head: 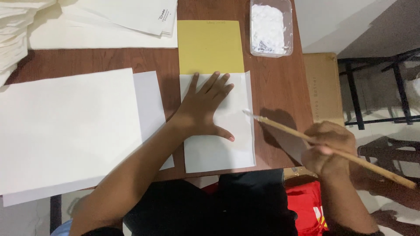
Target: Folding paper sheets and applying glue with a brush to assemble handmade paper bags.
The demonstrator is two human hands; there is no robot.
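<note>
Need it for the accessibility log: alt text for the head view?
The left hand presses flat on a white sheet overlapping a yellow sheet, while the right hand holds a stick tipped at the sheet's edge.

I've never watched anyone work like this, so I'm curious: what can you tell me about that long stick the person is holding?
The stick is a long, thin, pale brown rod that looks like wood or bamboo. The right hand is closed around its middle, holding it slanted, with the far end lower right past the table edge. Its tip is coated white and touches the right edge of the white sheet, which the left hand presses flat. The white coating resembles the paste in the clear tub.
</note>
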